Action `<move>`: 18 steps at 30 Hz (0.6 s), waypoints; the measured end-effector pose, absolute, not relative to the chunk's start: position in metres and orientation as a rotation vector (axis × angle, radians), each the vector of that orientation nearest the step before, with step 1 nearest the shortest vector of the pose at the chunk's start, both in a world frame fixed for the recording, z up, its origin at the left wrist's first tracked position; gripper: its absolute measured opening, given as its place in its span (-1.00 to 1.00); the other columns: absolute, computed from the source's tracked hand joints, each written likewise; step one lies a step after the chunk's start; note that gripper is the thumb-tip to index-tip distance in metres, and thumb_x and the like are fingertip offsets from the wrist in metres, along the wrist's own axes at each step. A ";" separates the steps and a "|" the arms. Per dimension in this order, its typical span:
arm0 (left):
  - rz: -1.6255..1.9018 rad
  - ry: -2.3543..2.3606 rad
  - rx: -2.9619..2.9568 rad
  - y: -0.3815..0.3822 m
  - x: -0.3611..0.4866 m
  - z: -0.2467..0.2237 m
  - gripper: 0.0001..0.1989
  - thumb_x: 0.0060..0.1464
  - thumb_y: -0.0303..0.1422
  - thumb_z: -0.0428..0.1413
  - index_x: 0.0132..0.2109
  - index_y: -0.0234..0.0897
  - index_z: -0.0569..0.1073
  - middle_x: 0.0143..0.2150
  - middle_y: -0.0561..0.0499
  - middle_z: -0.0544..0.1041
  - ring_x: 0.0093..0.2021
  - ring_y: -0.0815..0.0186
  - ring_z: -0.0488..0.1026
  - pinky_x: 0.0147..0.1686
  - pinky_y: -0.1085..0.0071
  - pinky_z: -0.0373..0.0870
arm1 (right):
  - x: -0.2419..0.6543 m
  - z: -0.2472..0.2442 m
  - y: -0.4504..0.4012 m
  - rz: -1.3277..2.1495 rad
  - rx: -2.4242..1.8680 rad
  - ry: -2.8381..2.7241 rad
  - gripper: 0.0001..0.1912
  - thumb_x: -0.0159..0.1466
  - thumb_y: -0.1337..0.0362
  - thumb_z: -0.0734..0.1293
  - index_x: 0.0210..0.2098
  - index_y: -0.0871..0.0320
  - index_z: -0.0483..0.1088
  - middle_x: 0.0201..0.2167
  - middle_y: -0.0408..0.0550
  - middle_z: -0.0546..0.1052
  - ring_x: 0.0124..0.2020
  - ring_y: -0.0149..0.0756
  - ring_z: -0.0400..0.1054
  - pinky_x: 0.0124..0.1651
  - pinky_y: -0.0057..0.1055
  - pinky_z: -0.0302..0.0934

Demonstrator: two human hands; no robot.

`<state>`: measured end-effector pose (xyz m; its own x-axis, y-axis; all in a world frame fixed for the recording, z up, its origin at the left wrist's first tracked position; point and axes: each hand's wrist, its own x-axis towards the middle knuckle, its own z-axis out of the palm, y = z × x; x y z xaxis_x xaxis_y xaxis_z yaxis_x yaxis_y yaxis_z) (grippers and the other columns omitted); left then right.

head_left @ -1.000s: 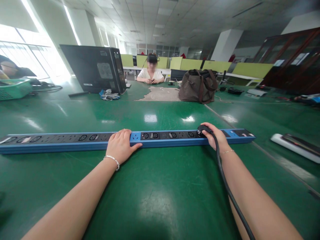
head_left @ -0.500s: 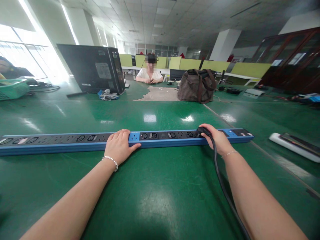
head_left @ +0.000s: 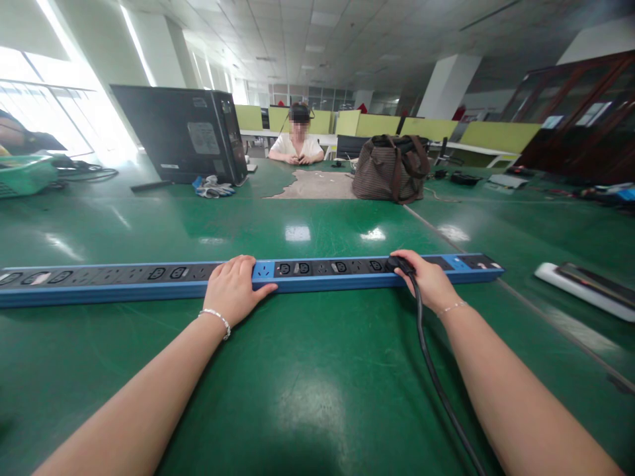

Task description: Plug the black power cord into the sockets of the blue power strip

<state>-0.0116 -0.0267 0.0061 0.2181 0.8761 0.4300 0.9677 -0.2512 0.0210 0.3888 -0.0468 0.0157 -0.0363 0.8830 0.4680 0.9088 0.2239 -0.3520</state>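
A long blue power strip point(head_left: 317, 284) with a black face and several sockets lies across the green table. My left hand point(head_left: 235, 284) is wrapped over its middle, fingers on the far edge and thumb along the near side. Toward the strip's right end, my right hand point(head_left: 427, 277) grips a black power plug point(head_left: 398, 264), which sits down at a socket; the fingers hide whether its pins are fully in. From the plug a thick black cable point(head_left: 430, 363) runs down toward my right forearm.
A white bar-shaped object point(head_left: 585, 291) lies at the right. Farther back are a black computer case point(head_left: 173, 135), gloves point(head_left: 213, 187), a brown bag point(head_left: 389, 168) and a green basket point(head_left: 24, 176). Another person point(head_left: 296, 142) sits across the table.
My right hand has moved slightly left and down with the plug, which now sits lower against the strip. The power strip has shifted a little left under my left hand.
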 end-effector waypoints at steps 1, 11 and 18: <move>-0.523 -1.742 -2.242 -0.027 -0.012 0.006 -0.36 -0.01 0.09 0.00 0.06 -0.31 0.29 0.09 -0.24 0.42 0.11 0.04 0.32 0.08 0.15 0.17 | 0.388 0.015 -0.047 -0.074 -1.650 -1.910 -0.66 0.21 0.18 0.23 -0.03 0.09 0.38 -0.27 -0.02 0.56 -0.33 -0.21 0.46 -0.25 -0.33 0.31; -0.504 -1.740 -2.247 -0.026 -0.012 0.007 -0.35 -0.01 0.09 0.00 0.07 -0.30 0.28 0.08 -0.23 0.43 0.12 0.05 0.31 0.09 0.15 0.17 | 0.374 -0.001 -0.052 -0.326 -1.666 -1.811 -0.60 0.24 0.09 0.21 0.05 0.00 0.35 -0.05 -0.05 0.51 -0.09 -0.12 0.39 -0.01 -0.13 0.28; -0.505 -1.748 -2.240 -0.027 -0.011 0.007 -0.35 0.00 0.09 -0.01 0.07 -0.33 0.29 0.09 -0.24 0.42 0.13 0.03 0.31 0.09 0.14 0.17 | 0.363 0.008 -0.055 -0.302 -1.864 -1.667 -0.64 0.25 0.09 0.20 -0.01 -0.01 0.42 -0.23 -0.02 0.55 -0.24 -0.15 0.43 -0.16 -0.21 0.32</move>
<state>-0.0111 -0.0273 0.0071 0.2181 0.8808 0.4203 0.9693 -0.2457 0.0119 0.3627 -0.0545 0.0078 0.1800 0.8177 0.5467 0.9575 -0.0184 -0.2878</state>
